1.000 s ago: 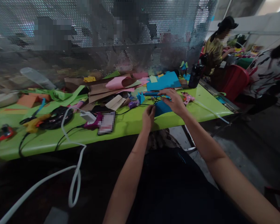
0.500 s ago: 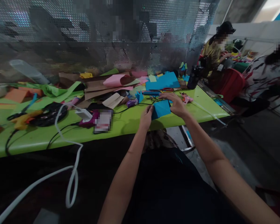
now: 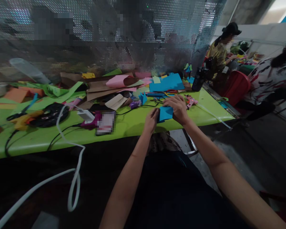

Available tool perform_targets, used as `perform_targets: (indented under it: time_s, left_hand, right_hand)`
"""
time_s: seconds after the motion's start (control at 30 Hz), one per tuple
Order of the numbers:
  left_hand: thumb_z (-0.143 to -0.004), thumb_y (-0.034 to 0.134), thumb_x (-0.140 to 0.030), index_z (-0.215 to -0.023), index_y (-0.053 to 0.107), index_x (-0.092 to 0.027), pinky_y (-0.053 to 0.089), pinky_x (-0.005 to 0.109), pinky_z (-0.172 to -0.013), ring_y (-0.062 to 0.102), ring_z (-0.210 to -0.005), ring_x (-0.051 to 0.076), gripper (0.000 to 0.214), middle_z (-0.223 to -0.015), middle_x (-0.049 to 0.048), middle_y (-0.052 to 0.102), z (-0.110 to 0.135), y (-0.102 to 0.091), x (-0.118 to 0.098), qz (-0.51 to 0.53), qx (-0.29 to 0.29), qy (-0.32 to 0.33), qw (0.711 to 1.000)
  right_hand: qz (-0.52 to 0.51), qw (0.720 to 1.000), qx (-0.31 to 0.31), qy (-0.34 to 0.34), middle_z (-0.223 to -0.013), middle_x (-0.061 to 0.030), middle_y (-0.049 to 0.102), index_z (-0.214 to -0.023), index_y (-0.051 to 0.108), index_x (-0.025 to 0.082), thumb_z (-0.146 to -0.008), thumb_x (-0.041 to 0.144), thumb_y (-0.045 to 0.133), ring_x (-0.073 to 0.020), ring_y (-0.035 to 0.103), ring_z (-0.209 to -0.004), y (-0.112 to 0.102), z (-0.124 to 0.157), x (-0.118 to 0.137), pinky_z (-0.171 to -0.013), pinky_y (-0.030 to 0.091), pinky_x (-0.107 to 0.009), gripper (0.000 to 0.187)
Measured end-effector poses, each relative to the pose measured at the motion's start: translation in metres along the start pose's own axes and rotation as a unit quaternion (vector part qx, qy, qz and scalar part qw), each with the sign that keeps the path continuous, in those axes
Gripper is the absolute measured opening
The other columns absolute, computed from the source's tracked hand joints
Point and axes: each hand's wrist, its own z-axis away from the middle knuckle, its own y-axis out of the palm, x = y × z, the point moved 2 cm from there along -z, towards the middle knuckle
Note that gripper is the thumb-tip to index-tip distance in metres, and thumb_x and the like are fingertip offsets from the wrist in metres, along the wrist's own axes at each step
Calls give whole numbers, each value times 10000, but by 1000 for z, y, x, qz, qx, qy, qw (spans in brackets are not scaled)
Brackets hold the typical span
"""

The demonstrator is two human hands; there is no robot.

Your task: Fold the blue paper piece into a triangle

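Observation:
A small folded piece of blue paper (image 3: 165, 113) is held just above the green table (image 3: 133, 125), between both of my hands. My left hand (image 3: 151, 120) pinches its left edge with closed fingers. My right hand (image 3: 178, 108) curls over its top and right side. A small blue folded paper shape (image 3: 143, 98) stands on the table just beyond my hands.
Pink, brown, green and blue paper sheets (image 3: 166, 83) litter the back of the table. A white cable (image 3: 73, 178) hangs off the near edge. A glue gun (image 3: 190, 101), black cords and a dark bottle (image 3: 198, 79) lie near. Two people sit at right.
The blue paper came off the table and got folded smaller; my right hand closed down over it while my left hand kept its pinch.

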Motion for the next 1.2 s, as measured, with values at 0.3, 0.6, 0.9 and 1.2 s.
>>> perform_targets:
  time_s: [0.3,0.6,0.9,1.2]
  left_hand:
    - [-845,675,-459,-812,701,-189,484,266,-793,608,-821,171,274,-822,15,697,-3,1,-1,6,2,11,1000]
    - [-844,672,-537,-849,711,-196,510,265,-761,631,-825,173,343,-838,23,716,-5,-1,5,23,-9,11,1000]
    - [-821,703,-554,-866,732,-208,525,267,-751,652,-848,176,350,-849,21,727,-8,-2,8,38,-51,-4,998]
    - [-828,685,-539,-865,710,-192,514,258,-755,646,-812,161,350,-831,18,717,-7,-3,3,53,-66,13,996]
  right_hand:
    - [1,999,-30,-22,-1102,-39,761,-978,767,294,-995,322,502,-253,616,-1084,4,6,4,-1045,364,-438,267]
    - [38,998,-49,6,-1225,-40,719,-1149,766,346,-959,293,557,-291,576,-1158,16,20,5,-1028,349,-473,287]
    - [32,998,-43,24,-1084,-59,722,-1231,748,347,-901,211,602,-275,567,-1073,26,26,6,-987,367,-447,385]
    - [6,1000,-21,19,-1120,-72,705,-1280,716,303,-856,167,617,-274,589,-1064,34,33,7,-947,398,-431,456]
